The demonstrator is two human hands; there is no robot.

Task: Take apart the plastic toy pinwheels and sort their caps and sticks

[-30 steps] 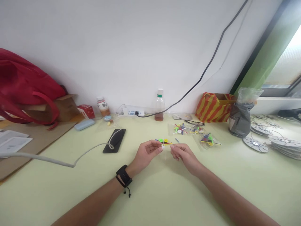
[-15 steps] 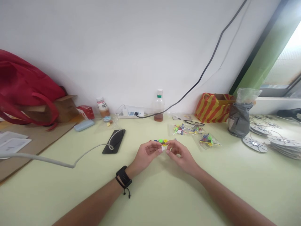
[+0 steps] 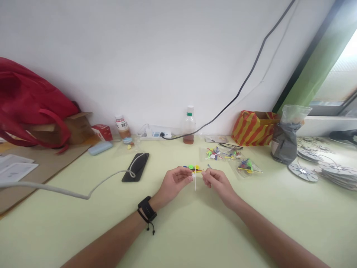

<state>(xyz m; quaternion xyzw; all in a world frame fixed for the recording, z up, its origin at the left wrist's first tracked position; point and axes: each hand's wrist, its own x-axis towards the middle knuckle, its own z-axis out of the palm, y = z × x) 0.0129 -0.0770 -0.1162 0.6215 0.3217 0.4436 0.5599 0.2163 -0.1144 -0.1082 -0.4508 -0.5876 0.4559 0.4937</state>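
Observation:
My left hand is closed in a pinch around a small white plastic piece. A thin white strip stands upright right at its fingertips; whether it is a stick or a disc seen edge-on, I cannot tell. To the right, my right hand has its fingers curled together, a little apart from the strip. A yellow stick shows between the hands, and whether the right fingertips touch it is unclear. Just behind the hands lie small round pieces: a green one, a yellow one and a blue one.
Clear bags of coloured plastic parts lie at the right, near a striped bag and stacked grey discs. A black phone and its cable are at the left. A bottle stands by the wall.
My right hand has moved slightly right, away from the left fingertips. The thin white strip now shows upright between the hands. My left hand has hardly moved.

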